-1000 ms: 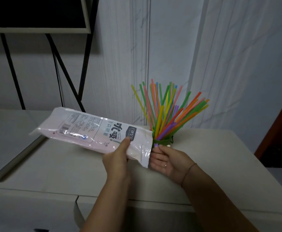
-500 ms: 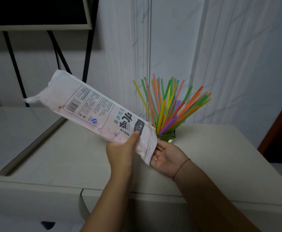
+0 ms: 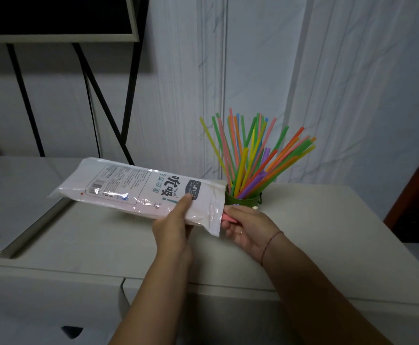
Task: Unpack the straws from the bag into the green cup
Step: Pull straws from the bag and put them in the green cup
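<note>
A white printed plastic bag [image 3: 138, 190] lies nearly level above the counter, its open end toward the green cup [image 3: 243, 201]. My left hand [image 3: 173, 227] grips the bag near that open end, thumb on top. My right hand [image 3: 245, 227] pinches a pink straw [image 3: 228, 218] whose tip sticks out of the bag's mouth. Pink colour shows faintly through the bag's lower side. The green cup stands just behind my right hand and holds several coloured straws [image 3: 255, 155] fanned upward and to the right.
The pale counter [image 3: 328, 232] runs right and toward me, with a seam along its front. A lower white surface [image 3: 11, 195] adjoins it on the left. Black stand legs [image 3: 99, 95] and a dark framed panel [image 3: 54, 18] rise at back left. A white wall stands close behind the cup.
The bag's far end has dropped from its raised tilt to nearly level. My right hand went from an open palm under the bag's mouth to pinching a pink straw tip there.
</note>
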Tool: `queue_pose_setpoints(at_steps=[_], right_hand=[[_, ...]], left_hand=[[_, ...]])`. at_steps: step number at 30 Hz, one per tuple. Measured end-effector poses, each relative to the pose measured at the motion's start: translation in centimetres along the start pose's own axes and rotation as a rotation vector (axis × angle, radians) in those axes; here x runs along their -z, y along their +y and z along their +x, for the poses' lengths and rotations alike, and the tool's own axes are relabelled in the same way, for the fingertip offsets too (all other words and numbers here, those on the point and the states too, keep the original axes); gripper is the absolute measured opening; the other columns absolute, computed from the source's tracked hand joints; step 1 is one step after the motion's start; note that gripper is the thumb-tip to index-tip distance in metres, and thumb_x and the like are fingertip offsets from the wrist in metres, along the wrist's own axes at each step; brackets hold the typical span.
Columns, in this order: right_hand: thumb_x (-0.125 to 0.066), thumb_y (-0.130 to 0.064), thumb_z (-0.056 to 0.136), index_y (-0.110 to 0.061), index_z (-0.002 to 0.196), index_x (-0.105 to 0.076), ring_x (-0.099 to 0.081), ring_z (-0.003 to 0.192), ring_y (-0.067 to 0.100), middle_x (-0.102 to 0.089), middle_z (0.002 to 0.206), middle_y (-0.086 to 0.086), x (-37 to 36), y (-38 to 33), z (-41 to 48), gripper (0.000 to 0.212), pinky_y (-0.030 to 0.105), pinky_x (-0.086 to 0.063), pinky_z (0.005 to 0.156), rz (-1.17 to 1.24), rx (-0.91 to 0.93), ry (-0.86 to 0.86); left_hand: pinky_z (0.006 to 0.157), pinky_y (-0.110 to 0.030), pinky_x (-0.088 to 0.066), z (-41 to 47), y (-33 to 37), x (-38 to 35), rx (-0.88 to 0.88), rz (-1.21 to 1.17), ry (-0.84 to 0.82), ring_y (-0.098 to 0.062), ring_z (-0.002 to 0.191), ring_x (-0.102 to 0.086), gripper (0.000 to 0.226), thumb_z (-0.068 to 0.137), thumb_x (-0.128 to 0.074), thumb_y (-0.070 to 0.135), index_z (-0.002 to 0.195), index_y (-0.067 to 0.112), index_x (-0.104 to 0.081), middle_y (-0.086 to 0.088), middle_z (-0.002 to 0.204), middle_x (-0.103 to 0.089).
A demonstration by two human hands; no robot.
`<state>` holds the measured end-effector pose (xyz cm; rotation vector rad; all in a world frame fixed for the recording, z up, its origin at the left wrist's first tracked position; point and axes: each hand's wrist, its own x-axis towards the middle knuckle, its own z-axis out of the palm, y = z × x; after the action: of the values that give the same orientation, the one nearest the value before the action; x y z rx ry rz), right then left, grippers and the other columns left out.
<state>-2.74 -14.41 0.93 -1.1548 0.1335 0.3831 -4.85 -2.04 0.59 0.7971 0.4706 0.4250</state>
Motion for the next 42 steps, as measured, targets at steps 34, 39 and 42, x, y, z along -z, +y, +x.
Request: queue_pose_setpoints(at_steps=[34, 39, 42], right_hand=[[-0.056, -0.002, 0.089, 0.0, 0.084, -0.06, -0.06, 0.041, 0.005, -0.062, 0.043, 0.0, 5.1, -5.8, -0.3, 0.007, 0.016, -0.054, 0.048, 0.115, 0.418, 0.316], [-0.058, -0.005, 0.088, 0.001, 0.09, -0.061, -0.059, 0.041, 0.006, -0.061, 0.051, 0.004, 6.0, -6.5, -0.1, 0.008, 0.015, -0.054, 0.049, 0.0, 0.531, 0.39], [-0.058, -0.007, 0.088, 0.002, 0.095, -0.061, -0.058, 0.04, 0.006, -0.061, 0.054, 0.007, 6.6, -7.1, -0.2, 0.012, 0.015, -0.053, 0.048, -0.05, 0.605, 0.458]], left_hand=[[0.057, -0.028, -0.056, 1.4, -0.1, 0.7, 0.23, -0.228, 0.109, -0.015, 0.077, -0.065, 0.024, 0.081, -0.064, -0.003, 0.095, 0.016, -0.059, -0.003, 0.093, -0.068], [0.057, -0.029, -0.056, 1.2, -0.2, 0.5, 0.239, -0.225, 0.1, -0.015, 0.077, -0.065, 0.021, 0.081, -0.063, -0.004, 0.088, 0.016, -0.059, -0.003, 0.09, -0.067], [0.053, -0.028, -0.056, 1.3, -0.2, 0.4, 0.246, -0.221, 0.099, -0.015, 0.076, -0.064, 0.021, 0.081, -0.063, -0.004, 0.087, 0.016, -0.059, -0.003, 0.09, -0.067]])
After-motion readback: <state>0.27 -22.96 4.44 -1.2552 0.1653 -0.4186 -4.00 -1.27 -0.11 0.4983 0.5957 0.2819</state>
